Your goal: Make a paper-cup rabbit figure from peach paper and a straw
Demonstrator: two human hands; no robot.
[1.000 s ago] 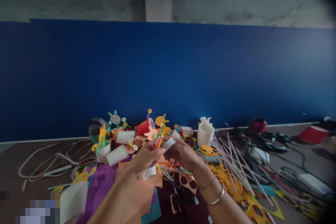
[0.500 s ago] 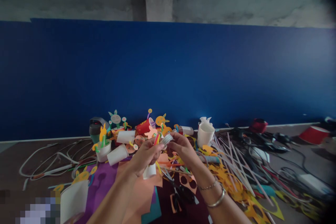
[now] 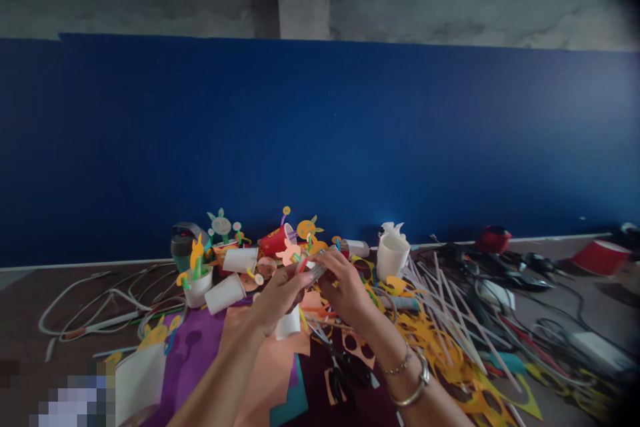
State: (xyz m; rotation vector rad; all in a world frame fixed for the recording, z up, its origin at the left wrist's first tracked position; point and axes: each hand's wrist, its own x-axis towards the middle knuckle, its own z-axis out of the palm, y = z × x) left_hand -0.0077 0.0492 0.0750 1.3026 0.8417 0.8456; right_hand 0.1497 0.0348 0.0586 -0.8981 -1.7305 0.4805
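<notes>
My left hand (image 3: 280, 293) and my right hand (image 3: 345, 283) meet above the craft pile. Between their fingertips is a small pale, see-through ridged piece (image 3: 316, 271); its kind I cannot make out. A red strip (image 3: 302, 264) sticks up at my left thumb, with a green bit beside it. My right fingers curl over the far end of the ridged piece and partly cover it. Under my left hand a white paper cup (image 3: 287, 324) lies tilted. Black-handled scissors (image 3: 350, 368) lie open below my right hand on dark paper.
Paper-flower cups (image 3: 199, 288) and tipped white cups (image 3: 225, 295) stand and lie on the left. A white cup (image 3: 393, 257), straws (image 3: 445, 313) and yellow paper offcuts (image 3: 440, 353) are on the right. Cables (image 3: 550, 340) sprawl at far right. A blue wall (image 3: 320, 133) rises behind.
My right hand has moved slightly left, its fingers now folding over the ridged piece, which shows less. The red strip has shifted a little; the yellow beside it no longer shows.
</notes>
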